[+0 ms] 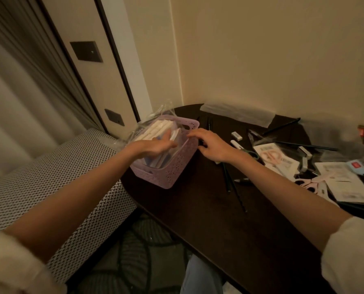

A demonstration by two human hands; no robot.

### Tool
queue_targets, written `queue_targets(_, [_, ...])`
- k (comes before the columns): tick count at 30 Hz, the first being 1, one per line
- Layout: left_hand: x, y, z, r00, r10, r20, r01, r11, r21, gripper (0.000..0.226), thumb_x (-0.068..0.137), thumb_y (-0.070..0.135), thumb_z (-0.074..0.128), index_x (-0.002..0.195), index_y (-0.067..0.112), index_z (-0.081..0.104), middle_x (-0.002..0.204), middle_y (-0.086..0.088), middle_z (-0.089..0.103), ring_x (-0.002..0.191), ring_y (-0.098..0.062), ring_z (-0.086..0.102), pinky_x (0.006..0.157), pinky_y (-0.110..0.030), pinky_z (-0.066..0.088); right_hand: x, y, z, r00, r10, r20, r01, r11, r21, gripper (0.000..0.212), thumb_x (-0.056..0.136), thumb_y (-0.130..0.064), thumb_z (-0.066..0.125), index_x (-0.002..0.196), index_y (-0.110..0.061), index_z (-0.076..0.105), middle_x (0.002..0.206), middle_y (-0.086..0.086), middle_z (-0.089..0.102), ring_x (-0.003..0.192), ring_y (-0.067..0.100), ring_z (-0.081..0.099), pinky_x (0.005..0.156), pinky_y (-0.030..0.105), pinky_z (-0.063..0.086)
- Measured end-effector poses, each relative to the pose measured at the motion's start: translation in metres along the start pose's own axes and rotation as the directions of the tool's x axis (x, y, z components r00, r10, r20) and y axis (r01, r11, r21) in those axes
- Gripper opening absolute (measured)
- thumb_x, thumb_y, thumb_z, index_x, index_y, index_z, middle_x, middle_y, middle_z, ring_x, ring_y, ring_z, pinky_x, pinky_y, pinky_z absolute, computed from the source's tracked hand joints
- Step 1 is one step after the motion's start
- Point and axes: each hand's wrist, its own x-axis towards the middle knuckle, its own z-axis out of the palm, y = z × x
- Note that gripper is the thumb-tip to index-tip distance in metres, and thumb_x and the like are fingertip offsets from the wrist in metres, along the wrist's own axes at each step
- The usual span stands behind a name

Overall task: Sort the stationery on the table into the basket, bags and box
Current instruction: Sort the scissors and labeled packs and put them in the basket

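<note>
A lilac plastic basket (176,168) stands at the left end of the dark table (208,209), filled with clear bags of white and bluish stationery (153,129). My left hand (153,145) reaches into the basket with straight fingers lying on the bags. Hovering over the basket's right rim, my right hand (210,145) has loosely bent fingers and holds nothing. Loose stationery lies to the right: black pens (229,181), white erasers (237,135), pink scissors (310,184) and packaged scissors (276,158).
A clear plastic bag (236,114) lies flat at the table's back by the wall. White cards and packets (346,183) crowd the right end. A patterned upholstered seat (49,177) sits left of the table, with curtains behind it.
</note>
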Motion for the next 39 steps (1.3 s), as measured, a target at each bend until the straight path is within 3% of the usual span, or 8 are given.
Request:
queue_targets(6, [-0.001, 0.01, 0.006, 0.995, 0.067, -0.075, -0.049, 0.974, 0.223, 0.071, 0.1, 0.051, 0.033, 0.154, 0.024, -0.002, 0.162, -0.01, 0.005, 0.147, -0.031, 0.012, 0.119, -0.038, 0.01, -0.003, 0.001, -0.001, 0.999, -0.016, 0.037, 0.016, 1.0, -0.02, 0.056, 0.086, 0.009, 0.049, 0.137, -0.014, 0.046, 0.147, 0.008, 0.038, 0.14, 0.023, 0.03, 0.114, 0.046, 0.027])
queue_targets(14, [-0.001, -0.004, 0.008, 0.997, 0.071, -0.013, -0.062, 0.935, 0.35, 0.067, 0.1, 0.033, 0.047, 0.154, 0.028, 0.007, 0.155, -0.019, 0.023, 0.138, -0.036, 0.03, 0.108, -0.038, 0.031, -0.005, -0.004, -0.003, 0.997, 0.022, 0.069, -0.022, 1.0, -0.008, 0.056, 0.088, 0.01, 0.048, 0.14, -0.011, 0.043, 0.149, 0.008, 0.035, 0.135, 0.023, 0.037, 0.098, 0.021, 0.034])
queue_targets(22, [-0.004, 0.005, 0.003, 0.966, 0.213, -0.146, -0.079, 0.783, 0.618, 0.047, 0.079, 0.027, 0.077, 0.12, 0.006, 0.064, 0.116, -0.011, 0.066, 0.103, -0.029, 0.061, 0.084, -0.035, 0.048, -0.01, -0.008, -0.004, 0.995, 0.024, 0.098, -0.021, 0.999, -0.034, 0.06, 0.087, 0.01, 0.049, 0.142, -0.012, 0.039, 0.152, 0.009, 0.031, 0.137, 0.025, 0.035, 0.106, 0.027, 0.033])
queue_targets(26, [-0.002, 0.006, 0.005, 0.973, 0.194, -0.122, -0.084, 0.798, 0.597, 0.03, 0.082, 0.022, 0.074, 0.107, 0.007, 0.069, 0.106, -0.007, 0.069, 0.094, -0.026, 0.063, 0.075, -0.032, 0.047, -0.011, -0.009, -0.006, 0.993, 0.033, 0.112, -0.025, 0.997, -0.074, 0.063, 0.087, 0.01, 0.048, 0.144, -0.013, 0.037, 0.154, 0.009, 0.028, 0.142, 0.023, 0.026, 0.112, 0.029, 0.028])
queue_targets(29, [-0.003, 0.006, 0.008, 0.985, 0.156, -0.073, -0.086, 0.81, 0.58, 0.016, 0.087, 0.014, 0.064, 0.073, 0.007, 0.066, 0.083, -0.009, 0.066, 0.074, -0.023, 0.059, 0.066, -0.031, 0.046, -0.019, -0.008, -0.01, 0.993, 0.066, 0.102, -0.056, 0.994, -0.096, 0.06, 0.087, 0.007, 0.051, 0.142, -0.014, 0.04, 0.15, 0.009, 0.035, 0.138, 0.023, 0.034, 0.107, 0.027, 0.033])
queue_targets(33, [-0.006, 0.002, 0.0, 0.982, 0.173, -0.08, -0.11, 0.857, 0.503, 0.016, 0.085, 0.019, 0.069, 0.097, 0.01, 0.074, 0.1, -0.005, 0.072, 0.084, -0.017, 0.062, 0.078, -0.029, 0.05, -0.042, 0.001, -0.02, 0.988, 0.144, 0.063, -0.133, 0.979, -0.152, 0.055, 0.089, 0.0, 0.056, 0.14, -0.012, 0.042, 0.142, 0.011, 0.042, 0.13, 0.025, 0.043, 0.102, 0.03, 0.039])
queue_targets(36, [-0.013, 0.009, -0.001, 0.927, 0.275, -0.256, -0.146, 0.891, 0.43, 0.025, 0.086, 0.019, 0.069, 0.107, 0.006, 0.071, 0.11, -0.008, 0.07, 0.098, -0.022, 0.064, 0.087, -0.031, 0.049, -0.066, 0.014, -0.029, 0.979, 0.198, -0.041, -0.202, 0.953, -0.224, 0.053, 0.087, -0.002, 0.056, 0.138, -0.009, 0.044, 0.141, 0.013, 0.044, 0.131, 0.026, 0.041, 0.107, 0.033, 0.034])
queue_targets(39, [-0.024, 0.031, 0.014, 0.771, 0.391, -0.504, -0.269, 0.916, 0.299, 0.021, 0.09, 0.012, 0.06, 0.107, 0.005, 0.07, 0.109, -0.009, 0.07, 0.096, -0.022, 0.065, 0.082, -0.031, 0.052, -0.088, 0.038, -0.04, 0.927, 0.343, -0.152, -0.375, 0.876, -0.304, 0.048, 0.086, -0.005, 0.058, 0.133, -0.006, 0.048, 0.134, 0.016, 0.049, 0.124, 0.03, 0.046, 0.101, 0.039, 0.042])
